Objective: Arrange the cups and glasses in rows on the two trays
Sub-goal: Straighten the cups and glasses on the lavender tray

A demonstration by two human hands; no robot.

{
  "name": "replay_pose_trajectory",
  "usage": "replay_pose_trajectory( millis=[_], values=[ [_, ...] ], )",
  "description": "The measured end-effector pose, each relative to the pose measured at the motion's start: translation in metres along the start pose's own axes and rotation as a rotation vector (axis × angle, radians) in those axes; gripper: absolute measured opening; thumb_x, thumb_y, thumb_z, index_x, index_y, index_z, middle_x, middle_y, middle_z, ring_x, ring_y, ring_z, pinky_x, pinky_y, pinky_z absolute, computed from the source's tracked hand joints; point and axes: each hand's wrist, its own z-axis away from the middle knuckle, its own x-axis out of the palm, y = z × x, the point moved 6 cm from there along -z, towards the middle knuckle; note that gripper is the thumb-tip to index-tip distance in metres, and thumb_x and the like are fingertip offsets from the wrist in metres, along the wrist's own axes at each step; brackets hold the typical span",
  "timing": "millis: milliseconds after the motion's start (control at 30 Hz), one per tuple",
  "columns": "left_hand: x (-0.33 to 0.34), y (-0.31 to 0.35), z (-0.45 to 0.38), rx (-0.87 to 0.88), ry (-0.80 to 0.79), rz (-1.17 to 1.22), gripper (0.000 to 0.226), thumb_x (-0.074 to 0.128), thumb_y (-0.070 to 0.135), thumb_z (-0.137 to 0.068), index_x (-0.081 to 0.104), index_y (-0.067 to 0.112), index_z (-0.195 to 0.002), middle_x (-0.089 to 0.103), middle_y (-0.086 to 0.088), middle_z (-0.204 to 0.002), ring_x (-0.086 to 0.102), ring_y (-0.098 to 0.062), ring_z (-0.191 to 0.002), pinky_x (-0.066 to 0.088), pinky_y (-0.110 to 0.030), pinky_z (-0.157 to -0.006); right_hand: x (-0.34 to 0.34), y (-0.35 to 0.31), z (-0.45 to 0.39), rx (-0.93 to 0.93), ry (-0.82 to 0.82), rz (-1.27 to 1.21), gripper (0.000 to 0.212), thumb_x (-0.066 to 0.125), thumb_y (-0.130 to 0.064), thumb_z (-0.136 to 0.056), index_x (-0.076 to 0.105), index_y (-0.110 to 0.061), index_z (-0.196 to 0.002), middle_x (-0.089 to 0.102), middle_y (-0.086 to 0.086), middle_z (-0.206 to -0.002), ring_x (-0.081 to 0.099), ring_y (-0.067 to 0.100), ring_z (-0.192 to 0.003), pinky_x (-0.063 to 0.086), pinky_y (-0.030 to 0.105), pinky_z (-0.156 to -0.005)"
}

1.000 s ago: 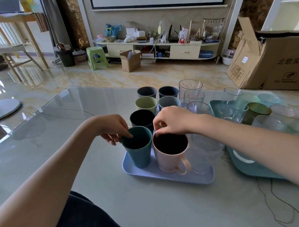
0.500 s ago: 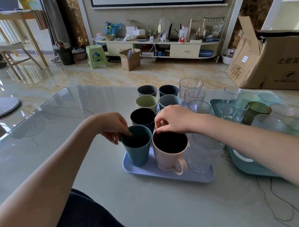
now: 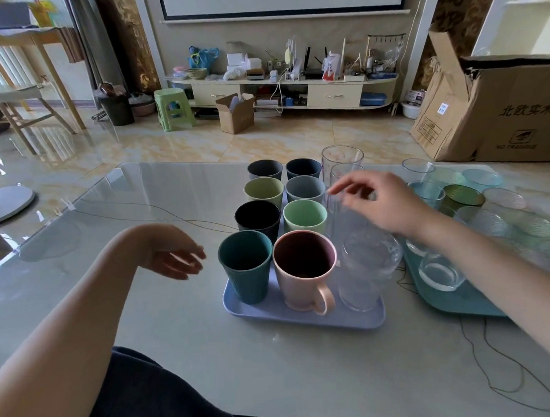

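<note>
Cups stand in two rows on the smooth lilac tray (image 3: pixel 303 317), with see-through glasses in a third row. Nearest are a ribbed teal cup (image 3: pixel 246 266), a pink mug (image 3: pixel 304 270) with a loop handle, and a bumpy clear glass (image 3: pixel 364 270). More glasses sit on the teal tray (image 3: pixel 460 301) beside it. Left hand (image 3: pixel 171 253) floats beside the teal cup, fingers loose, holding nothing. Right hand (image 3: pixel 380 200) floats over the glasses, fingers spread apart.

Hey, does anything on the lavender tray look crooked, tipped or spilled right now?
Nothing is tipped or spilled. The one mismatch: the pink handled mug on the lavender plastic tray is the only cup with a handle, which juts toward the tray's near edge.
</note>
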Motion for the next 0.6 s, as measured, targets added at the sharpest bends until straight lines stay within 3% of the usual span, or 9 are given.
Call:
replay_pose_trajectory(
  millis=[100, 167, 300, 400, 600],
  values=[
    [0.014, -0.015, -0.006, -0.033, -0.038, -0.018, 0.017, 0.059, 0.003, -0.089, 0.064, -0.002, -0.104, 0.073, -0.016, -0.088, 0.072, -0.026, -0.071, 0.059, -0.037, -0.069, -0.030, 0.042, 0.042, 0.172, 0.316, -0.118, 0.014, 0.051, -0.013, -0.095, 0.064, -0.016, -0.097, 0.063, -0.002, -0.077, 0.055, 0.019, -0.061, 0.043, 0.021, -0.053],
    [0.026, -0.017, -0.009, -0.012, -0.055, 0.008, 0.014, 0.057, 0.002, -0.090, 0.064, 0.001, -0.102, 0.072, -0.017, -0.094, 0.073, -0.025, -0.072, 0.060, -0.036, -0.066, -0.028, 0.074, 0.075, 0.357, 0.383, -0.181, 0.016, 0.047, -0.010, -0.096, 0.062, -0.011, -0.092, 0.061, 0.005, -0.067, 0.053, 0.022, -0.050, 0.040, 0.022, -0.039],
    [0.051, -0.027, -0.020, 0.047, -0.062, 0.100, 0.018, 0.057, -0.003, -0.088, 0.065, 0.002, -0.104, 0.072, -0.013, -0.093, 0.072, -0.020, -0.068, 0.060, -0.029, -0.065, 0.026, 0.115, 0.125, 0.670, 0.115, -0.129, 0.021, 0.047, -0.017, -0.097, 0.058, -0.013, -0.079, 0.061, 0.009, -0.053, 0.051, 0.017, -0.028, 0.033, 0.016, -0.028],
    [0.061, -0.033, -0.024, 0.112, 0.001, 0.225, 0.023, 0.062, -0.007, -0.083, 0.067, -0.002, -0.105, 0.072, -0.012, -0.087, 0.069, -0.015, -0.061, 0.059, -0.023, -0.058, 0.066, 0.110, 0.142, 0.747, -0.112, -0.079, 0.029, 0.045, -0.028, -0.097, 0.055, -0.005, -0.082, 0.061, 0.008, -0.048, 0.054, 0.017, -0.027, 0.035, 0.017, -0.028],
    [0.068, -0.031, -0.020, 0.150, 0.222, 0.199, 0.019, 0.063, -0.016, -0.075, 0.068, -0.001, -0.085, 0.064, -0.012, -0.073, 0.061, -0.022, -0.063, 0.056, -0.019, -0.049, 0.084, 0.111, 0.138, 0.729, -0.117, -0.045, 0.036, 0.046, -0.029, -0.096, 0.049, -0.009, -0.067, 0.061, 0.011, -0.047, 0.051, 0.016, -0.026, 0.035, 0.019, -0.029]
  ],
)
